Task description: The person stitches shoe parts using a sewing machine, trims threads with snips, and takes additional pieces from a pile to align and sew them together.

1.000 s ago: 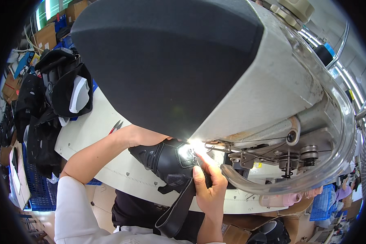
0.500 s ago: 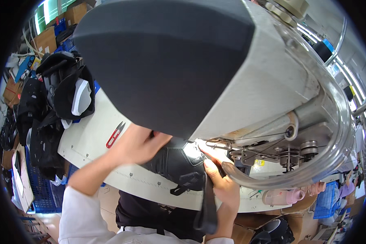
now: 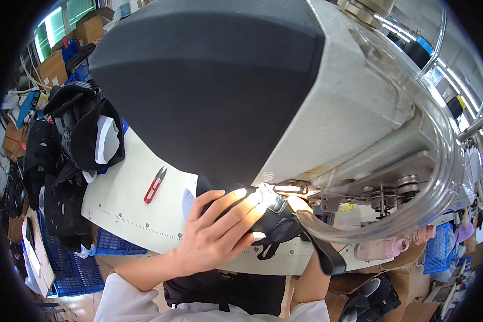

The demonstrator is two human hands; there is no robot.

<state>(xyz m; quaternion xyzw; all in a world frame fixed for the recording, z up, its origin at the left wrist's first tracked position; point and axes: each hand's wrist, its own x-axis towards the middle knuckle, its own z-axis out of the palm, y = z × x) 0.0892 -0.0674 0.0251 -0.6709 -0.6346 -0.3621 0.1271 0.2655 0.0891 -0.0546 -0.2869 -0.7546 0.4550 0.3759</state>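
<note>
My left hand (image 3: 220,231) lies over a black stitched piece (image 3: 282,232), its fingers spread and reaching toward the brightly lit sewing area. The thumb rests on the piece's near part. A black strap (image 3: 327,257) hangs from the piece's right side, over the table edge. My right hand (image 3: 299,205) is at the piece's right; only a fingertip area shows clearly, the rest being hidden behind the strap and the machine's clear guard. Above both hands looms the sewing machine (image 3: 209,91), with a dark cover and a grey body. Its needle is hard to make out.
Red-handled thread snips (image 3: 155,185) lie on the white table (image 3: 123,196), left of my hand. Black padded items (image 3: 80,134) are heaped at the left, above blue baskets (image 3: 75,268). Pink bottles (image 3: 381,248) stand at the right, near a carton (image 3: 402,284) holding black items.
My left hand has come down and right, from beside the machine head onto the black piece. The piece and its strap have shifted right and turned. My right hand has become mostly hidden.
</note>
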